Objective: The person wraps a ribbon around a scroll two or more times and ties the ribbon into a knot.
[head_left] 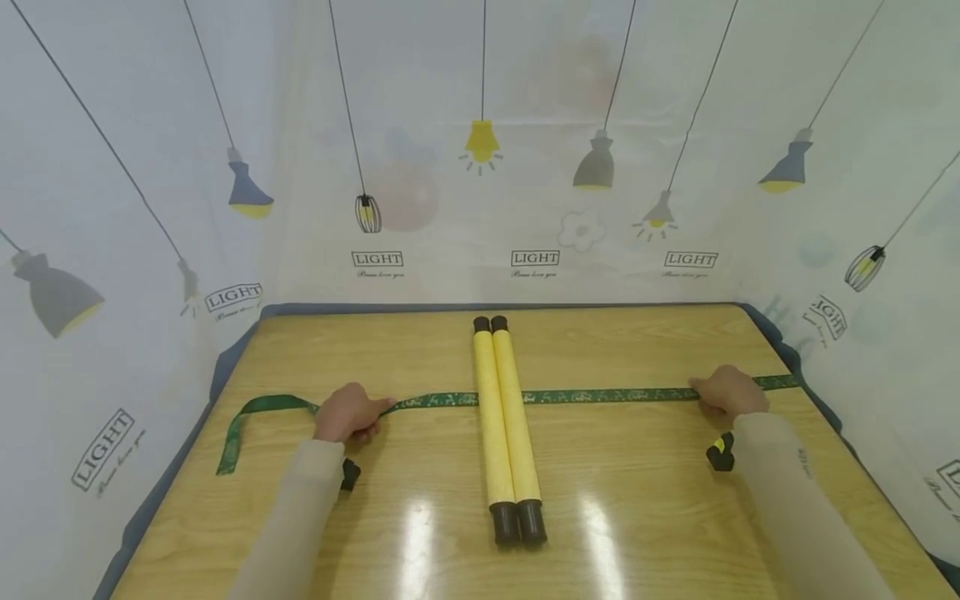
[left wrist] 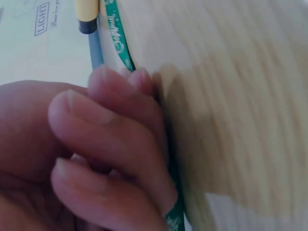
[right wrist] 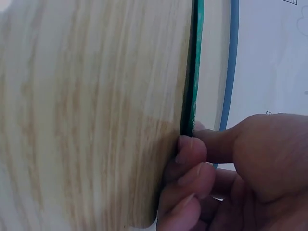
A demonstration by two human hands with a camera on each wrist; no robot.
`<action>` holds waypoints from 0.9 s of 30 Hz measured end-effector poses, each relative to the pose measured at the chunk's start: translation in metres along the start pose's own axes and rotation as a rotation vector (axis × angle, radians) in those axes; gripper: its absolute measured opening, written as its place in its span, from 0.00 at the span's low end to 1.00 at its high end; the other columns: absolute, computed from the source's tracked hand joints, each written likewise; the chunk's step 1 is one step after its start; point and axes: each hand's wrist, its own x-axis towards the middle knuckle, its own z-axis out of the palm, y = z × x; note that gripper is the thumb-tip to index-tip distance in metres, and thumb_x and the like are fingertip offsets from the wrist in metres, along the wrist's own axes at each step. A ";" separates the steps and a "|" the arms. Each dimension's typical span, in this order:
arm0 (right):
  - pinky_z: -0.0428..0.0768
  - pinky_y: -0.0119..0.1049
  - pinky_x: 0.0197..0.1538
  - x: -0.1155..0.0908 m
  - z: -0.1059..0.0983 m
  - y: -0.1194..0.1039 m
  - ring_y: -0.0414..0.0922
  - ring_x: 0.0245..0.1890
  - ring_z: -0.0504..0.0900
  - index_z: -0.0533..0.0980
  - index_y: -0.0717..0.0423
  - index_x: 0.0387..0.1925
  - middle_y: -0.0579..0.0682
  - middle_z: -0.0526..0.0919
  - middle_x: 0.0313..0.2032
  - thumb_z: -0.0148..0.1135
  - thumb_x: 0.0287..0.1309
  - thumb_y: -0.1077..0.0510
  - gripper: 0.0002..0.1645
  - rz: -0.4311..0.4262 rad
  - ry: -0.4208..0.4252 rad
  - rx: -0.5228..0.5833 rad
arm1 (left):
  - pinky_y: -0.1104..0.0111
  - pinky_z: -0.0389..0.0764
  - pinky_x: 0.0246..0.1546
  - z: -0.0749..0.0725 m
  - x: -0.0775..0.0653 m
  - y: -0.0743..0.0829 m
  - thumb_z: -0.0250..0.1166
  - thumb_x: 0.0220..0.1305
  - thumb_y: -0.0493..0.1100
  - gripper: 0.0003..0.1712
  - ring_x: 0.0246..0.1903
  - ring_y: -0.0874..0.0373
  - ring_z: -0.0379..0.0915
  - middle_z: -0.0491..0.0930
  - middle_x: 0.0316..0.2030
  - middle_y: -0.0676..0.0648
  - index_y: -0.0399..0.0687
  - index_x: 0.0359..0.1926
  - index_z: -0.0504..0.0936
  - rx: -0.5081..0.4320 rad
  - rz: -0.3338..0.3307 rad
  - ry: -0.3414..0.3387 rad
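A green ribbon point(head_left: 600, 395) with pale printed lettering runs across the wooden table and passes under two yellow tubes, a left one point(head_left: 495, 417) and a right one point(head_left: 519, 417), lying side by side with dark end caps. My left hand point(head_left: 351, 414) pinches the ribbon left of the tubes; its curled fingers point(left wrist: 110, 130) show close in the left wrist view. Beyond that hand the ribbon's loose end bends toward the front. My right hand point(head_left: 731, 392) pinches the ribbon near the right side, thumb against the fingertips point(right wrist: 191, 149). The ribbon's other end reaches the table's right edge.
The wooden table point(head_left: 615, 350) has a blue-grey border along its edges. Behind and beside it hangs a white sheet point(head_left: 450, 283) printed with lamps. A black wrist strap piece point(head_left: 722, 452) sits below the right wrist.
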 end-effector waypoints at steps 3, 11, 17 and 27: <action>0.68 0.35 0.21 -0.001 0.002 0.002 0.38 0.10 0.59 0.68 0.48 0.08 0.41 0.62 0.08 0.44 0.72 0.40 0.36 0.004 0.008 0.010 | 0.74 0.65 0.13 0.000 0.002 0.002 0.58 0.71 0.58 0.30 0.10 0.63 0.68 0.80 0.14 0.48 0.42 0.19 0.84 -0.053 -0.014 -0.022; 0.72 0.41 0.30 -0.006 0.007 0.009 0.43 0.13 0.65 0.71 0.50 0.10 0.43 0.66 0.09 0.42 0.72 0.44 0.34 -0.061 0.057 0.005 | 0.76 0.67 0.13 0.003 0.007 0.008 0.60 0.70 0.47 0.20 0.10 0.64 0.69 0.81 0.17 0.47 0.38 0.26 0.85 -0.227 -0.084 -0.037; 0.76 0.53 0.42 -0.009 0.009 0.002 0.50 0.23 0.77 0.76 0.60 0.22 0.49 0.79 0.19 0.45 0.71 0.46 0.29 -0.158 0.183 0.071 | 0.70 0.77 0.16 0.004 0.005 0.003 0.56 0.70 0.41 0.18 0.14 0.58 0.76 0.81 0.18 0.45 0.33 0.28 0.84 -0.396 -0.073 0.083; 0.76 0.52 0.55 -0.011 0.020 -0.024 0.56 0.51 0.81 0.62 0.74 0.68 0.71 0.77 0.56 0.42 0.76 0.48 0.35 -0.211 0.239 0.521 | 0.56 0.83 0.42 -0.015 -0.006 0.001 0.45 0.78 0.43 0.26 0.39 0.43 0.83 0.82 0.43 0.31 0.24 0.64 0.68 -0.757 0.071 0.195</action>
